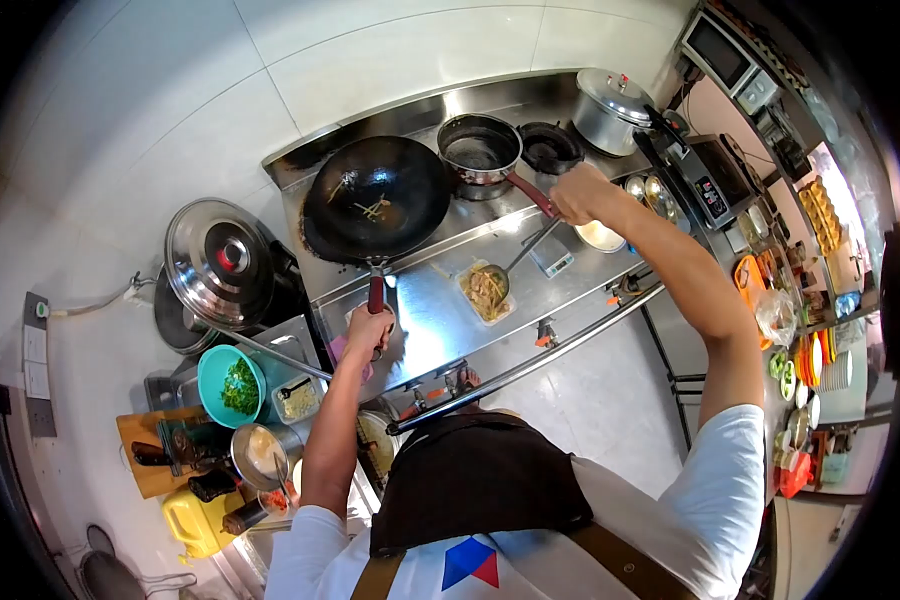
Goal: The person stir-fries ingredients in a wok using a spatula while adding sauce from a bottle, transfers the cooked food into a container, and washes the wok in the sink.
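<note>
A black wok (410,185) with a few food strips in it rests on the stove. My left hand (369,330) is closed round the wok's dark red handle (376,293). My right hand (582,194) is closed on the upper end of a long metal ladle (528,247). The ladle's bowl lies over a clear rectangular container (486,291) filled with cooked food strips, on the steel counter (435,320). Just beside my right hand is the red handle of a small saucepan (479,145), which sits on the burner right of the wok.
A pressure cooker (612,112) stands at the back right, and a small scale (555,257) lies near the ladle. On the left are a large lidded pot (220,262) and a teal bowl of greens (232,386). A metal rail (540,355) runs along the counter's front.
</note>
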Available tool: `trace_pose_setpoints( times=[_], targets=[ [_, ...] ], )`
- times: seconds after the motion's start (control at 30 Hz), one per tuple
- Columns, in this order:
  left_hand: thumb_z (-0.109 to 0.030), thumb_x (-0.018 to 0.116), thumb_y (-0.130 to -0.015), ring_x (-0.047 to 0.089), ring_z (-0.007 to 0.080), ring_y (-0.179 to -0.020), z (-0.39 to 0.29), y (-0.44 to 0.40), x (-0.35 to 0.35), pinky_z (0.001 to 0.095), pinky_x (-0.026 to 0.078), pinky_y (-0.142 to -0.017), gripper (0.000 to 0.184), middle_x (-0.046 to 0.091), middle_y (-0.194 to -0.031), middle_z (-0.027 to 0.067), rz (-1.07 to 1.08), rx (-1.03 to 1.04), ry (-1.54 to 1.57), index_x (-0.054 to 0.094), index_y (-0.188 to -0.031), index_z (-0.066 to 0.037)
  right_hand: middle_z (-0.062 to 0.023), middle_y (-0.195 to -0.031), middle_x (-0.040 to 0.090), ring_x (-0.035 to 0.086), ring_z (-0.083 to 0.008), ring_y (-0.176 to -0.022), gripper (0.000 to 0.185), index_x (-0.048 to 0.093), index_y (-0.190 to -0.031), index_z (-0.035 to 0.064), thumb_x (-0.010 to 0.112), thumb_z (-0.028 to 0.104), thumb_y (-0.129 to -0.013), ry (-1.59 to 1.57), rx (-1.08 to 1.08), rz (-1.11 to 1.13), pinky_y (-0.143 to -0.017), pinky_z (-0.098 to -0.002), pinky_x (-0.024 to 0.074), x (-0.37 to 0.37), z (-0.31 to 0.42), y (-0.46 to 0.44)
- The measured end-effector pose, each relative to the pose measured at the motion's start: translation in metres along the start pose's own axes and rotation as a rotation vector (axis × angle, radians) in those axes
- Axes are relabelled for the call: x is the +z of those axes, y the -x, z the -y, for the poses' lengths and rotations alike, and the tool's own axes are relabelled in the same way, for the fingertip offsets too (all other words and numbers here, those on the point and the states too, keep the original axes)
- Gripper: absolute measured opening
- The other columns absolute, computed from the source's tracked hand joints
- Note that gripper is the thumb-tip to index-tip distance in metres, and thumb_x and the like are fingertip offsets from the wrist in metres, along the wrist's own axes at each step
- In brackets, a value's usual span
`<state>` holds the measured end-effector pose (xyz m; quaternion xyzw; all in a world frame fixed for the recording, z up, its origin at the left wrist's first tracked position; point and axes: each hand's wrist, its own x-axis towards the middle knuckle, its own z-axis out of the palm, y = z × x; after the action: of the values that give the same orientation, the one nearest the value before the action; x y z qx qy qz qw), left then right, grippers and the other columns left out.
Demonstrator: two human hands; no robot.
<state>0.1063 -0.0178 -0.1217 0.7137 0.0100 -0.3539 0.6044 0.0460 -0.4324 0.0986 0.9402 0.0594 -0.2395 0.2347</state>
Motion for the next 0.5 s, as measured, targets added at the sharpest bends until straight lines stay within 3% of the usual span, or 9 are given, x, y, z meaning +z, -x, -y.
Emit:
trace_pose_setpoints(
  times=[0.2, 0.33, 0.5],
  targets=[
    [-0.011, 0.065, -0.082, 0.052, 0.0114, -0.048, -0.001, 0.003, 0.002, 0.0296, 0.04, -0.041, 0.012, 0.055, -0.063, 0.0006, 0.0, 0.024, -0.014, 0.055, -0.077, -0.008, -0.0038, -0.094, 0.076, 0.073, -0.0232, -0.089, 0.018, 0.076, -0.094, 0.015, 0.062, 0.024, -0.087, 0.151, -0.018, -0.033, -0.072, -0.038, 0.054, -0.058, 0.042, 0.022],
    [-0.01, 0.065, -0.082, 0.052, 0.0114, -0.047, 0.001, 0.002, -0.001, 0.0298, 0.039, -0.041, 0.013, 0.055, -0.062, 0.001, 0.009, 0.027, -0.011, 0.055, -0.075, -0.008, -0.0036, -0.094, 0.076, 0.073, -0.0213, -0.083, 0.018, 0.077, -0.096, 0.015, 0.061, 0.019, -0.088, 0.151, 0.034, -0.008, -0.066, -0.0345, 0.0539, -0.062, 0.066, 0.049],
    [-0.009, 0.065, -0.082, 0.051, 0.0112, -0.047, 0.005, -0.005, -0.006, 0.0298, 0.039, -0.04, 0.012, 0.056, -0.062, 0.0014, 0.033, 0.018, -0.016, 0.055, -0.077, -0.008, -0.0057, -0.09, 0.076, 0.074, -0.0231, -0.083, 0.013, 0.077, -0.091, 0.0143, 0.067, 0.013, -0.082, -0.008, 0.177, -0.037, -0.068, -0.0332, 0.055, -0.028, 0.094, 0.081]
  ],
)
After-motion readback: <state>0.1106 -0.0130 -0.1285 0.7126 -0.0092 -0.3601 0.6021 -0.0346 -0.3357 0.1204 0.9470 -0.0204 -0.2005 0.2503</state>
